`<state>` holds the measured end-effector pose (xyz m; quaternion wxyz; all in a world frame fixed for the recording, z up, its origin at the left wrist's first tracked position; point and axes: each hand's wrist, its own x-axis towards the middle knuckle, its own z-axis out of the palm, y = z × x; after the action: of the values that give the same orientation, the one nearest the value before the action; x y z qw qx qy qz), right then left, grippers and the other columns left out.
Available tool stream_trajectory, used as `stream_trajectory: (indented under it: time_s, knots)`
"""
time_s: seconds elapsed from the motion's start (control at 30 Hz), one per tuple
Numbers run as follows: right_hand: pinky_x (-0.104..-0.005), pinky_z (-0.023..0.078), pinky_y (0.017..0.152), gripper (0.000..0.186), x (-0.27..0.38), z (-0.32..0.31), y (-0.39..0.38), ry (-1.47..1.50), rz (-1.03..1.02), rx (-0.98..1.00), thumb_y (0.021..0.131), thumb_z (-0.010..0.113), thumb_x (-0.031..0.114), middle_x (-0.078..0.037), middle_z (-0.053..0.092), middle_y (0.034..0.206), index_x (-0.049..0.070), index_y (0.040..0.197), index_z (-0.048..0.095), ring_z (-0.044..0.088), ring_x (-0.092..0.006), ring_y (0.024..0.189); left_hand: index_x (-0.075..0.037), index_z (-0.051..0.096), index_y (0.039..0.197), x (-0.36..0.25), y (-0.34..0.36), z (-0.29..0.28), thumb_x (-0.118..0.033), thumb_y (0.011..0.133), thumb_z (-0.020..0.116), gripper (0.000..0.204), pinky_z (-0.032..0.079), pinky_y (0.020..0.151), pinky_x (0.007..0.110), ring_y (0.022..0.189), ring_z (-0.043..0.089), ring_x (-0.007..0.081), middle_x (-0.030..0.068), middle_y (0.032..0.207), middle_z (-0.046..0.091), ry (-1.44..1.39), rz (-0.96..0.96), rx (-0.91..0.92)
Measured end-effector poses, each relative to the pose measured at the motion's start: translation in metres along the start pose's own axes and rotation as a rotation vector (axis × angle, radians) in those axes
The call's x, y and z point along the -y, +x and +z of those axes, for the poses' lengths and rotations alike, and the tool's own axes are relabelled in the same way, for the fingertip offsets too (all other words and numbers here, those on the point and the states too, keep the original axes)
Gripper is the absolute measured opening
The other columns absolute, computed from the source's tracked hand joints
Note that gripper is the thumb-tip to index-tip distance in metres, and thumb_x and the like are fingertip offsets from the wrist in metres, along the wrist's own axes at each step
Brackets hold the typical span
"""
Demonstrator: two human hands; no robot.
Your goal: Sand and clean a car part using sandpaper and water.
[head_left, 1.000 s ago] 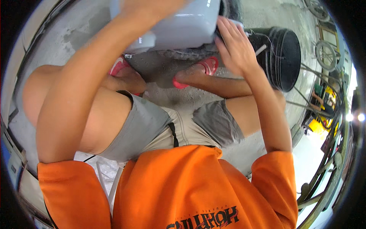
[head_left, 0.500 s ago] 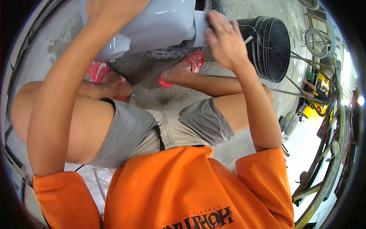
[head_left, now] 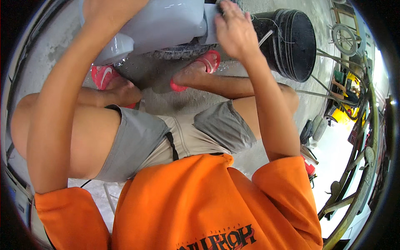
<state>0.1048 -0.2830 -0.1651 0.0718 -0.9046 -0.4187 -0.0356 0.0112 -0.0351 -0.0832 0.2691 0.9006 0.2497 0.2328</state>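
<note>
A glossy pale grey moulded panel (head_left: 166, 25), like a vehicle bumper, lies across the top of the view above a black tyre (head_left: 179, 52). My left hand (head_left: 106, 10) is at the panel's left part; its fingers are hidden or cut off by the top edge. On the panel's narrower right part rests my right hand (head_left: 235, 33), its fingers bent slightly over a dark, thin piece that shows only at the fingertips. What that piece is, I cannot make out. Water drips off the panel's rounded left end (head_left: 116, 48).
A black ridged bucket (head_left: 287, 46) with a wire handle stands right of my right hand. My feet in red slides (head_left: 196, 68) are on the wet concrete floor (head_left: 164, 102) below the panel. Metal tubing (head_left: 362, 175) and yellow equipment (head_left: 341, 112) line the right side.
The whole view has shifted, so the panel, bucket and both hands appear a little higher and farther left. My right hand stays on the panel's right part.
</note>
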Motion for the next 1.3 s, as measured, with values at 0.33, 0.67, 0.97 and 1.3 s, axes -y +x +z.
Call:
stream_trajectory:
  time_s: [0.33,0.67,0.97,1.3]
  knots:
    - [-0.0564,0.028,0.122,0.058,0.013,-0.002,0.000,-0.029,0.084,0.042,0.101,0.049,0.035,-0.023,0.052,0.150,-0.004,0.144,0.051,0.046,-0.0388,0.143,0.003,0.071,0.088,0.004,0.000,0.001,-0.046,0.085,0.074,0.049,0.051,0.078,0.047,0.085,0.066,0.0426,0.0253,0.088,0.069,0.050,0.098,-0.091]
    - [-0.0566,0.024,0.123,0.072,0.054,-0.010,-0.039,0.046,0.328,-0.013,0.105,0.048,0.035,-0.040,0.035,0.156,-0.019,0.150,0.030,0.033,-0.0515,0.147,0.003,0.071,0.087,-0.001,0.000,-0.006,-0.045,0.084,0.075,0.048,0.052,0.076,0.047,0.084,0.067,0.0419,0.0258,0.087,0.068,-0.028,0.085,-0.072]
    - [-0.0556,0.024,0.123,0.069,0.042,0.011,-0.040,0.087,0.484,-0.139,0.106,0.044,0.038,-0.039,0.036,0.155,-0.018,0.146,0.038,0.034,-0.0498,0.147,0.003,0.071,0.092,0.006,0.010,0.004,-0.048,0.084,0.076,0.051,0.052,0.079,0.046,0.088,0.068,0.0410,0.0253,0.093,0.070,0.018,0.138,-0.108]
    - [-0.0537,0.025,0.123,0.071,0.046,0.011,-0.022,0.098,0.530,-0.154,0.106,0.043,0.041,-0.038,0.037,0.155,-0.017,0.147,0.037,0.036,-0.0480,0.147,0.003,0.070,0.088,0.004,0.008,0.001,-0.047,0.086,0.074,0.050,0.052,0.078,0.046,0.086,0.066,0.0416,0.0261,0.090,0.068,0.057,0.090,0.015]
